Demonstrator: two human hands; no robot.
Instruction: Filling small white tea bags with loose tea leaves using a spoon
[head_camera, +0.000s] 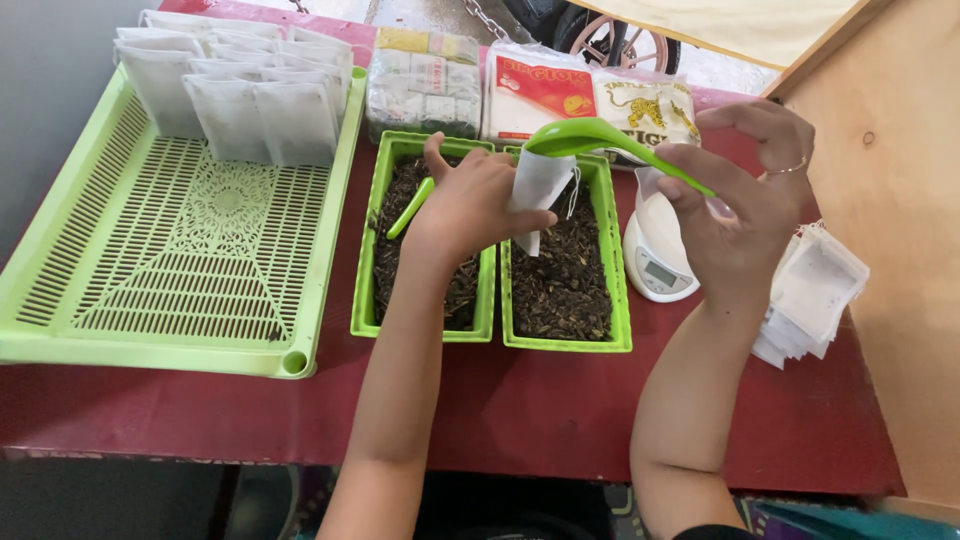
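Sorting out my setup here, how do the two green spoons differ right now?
The lifted spoon is in the right hand, bowl over the white sachet that the left hand holds. The other spoon lies loose in the left tray of dark leaves and looks smaller. Both are plain green plastic.

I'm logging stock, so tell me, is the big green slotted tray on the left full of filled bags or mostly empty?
Mostly empty: the green slotted tray holds white filled bags standing only along its far end, and the rest shows bare slotted floor.
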